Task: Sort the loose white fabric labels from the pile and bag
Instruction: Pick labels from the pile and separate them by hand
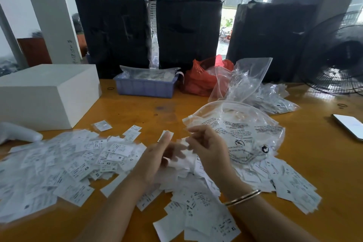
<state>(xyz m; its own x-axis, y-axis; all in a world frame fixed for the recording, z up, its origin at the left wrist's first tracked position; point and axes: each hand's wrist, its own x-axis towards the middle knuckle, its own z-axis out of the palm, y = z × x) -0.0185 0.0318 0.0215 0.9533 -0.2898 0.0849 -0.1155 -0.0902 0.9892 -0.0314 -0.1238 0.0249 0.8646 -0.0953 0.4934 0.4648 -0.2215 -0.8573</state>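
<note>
Both hands meet over the middle of the yellow desk point(314, 163), blurred by motion. The left hand point(157, 155) has its fingers stretched almost straight, and a white label point(166, 135) shows at its fingertips, though whether it is pinched there or simply lies on the desk behind them I cannot tell. The right hand point(208, 149) has its fingers curled, seemingly around some white labels gathered between the two hands (the blur hides the exact grip).

Loose white fabric labels point(64, 165) cover the desk in a wide pile to the left, under the wrists and off to the right, many showing size marks such as XS, M and XL. A clear printed bag point(245, 131) lies just beyond the right hand, its mouth towards the hands; what it holds is hard to make out.

By my reading the sorting is at an early stage: no tidy stacks by size are visible, and nearly all the labels remain mixed.
</note>
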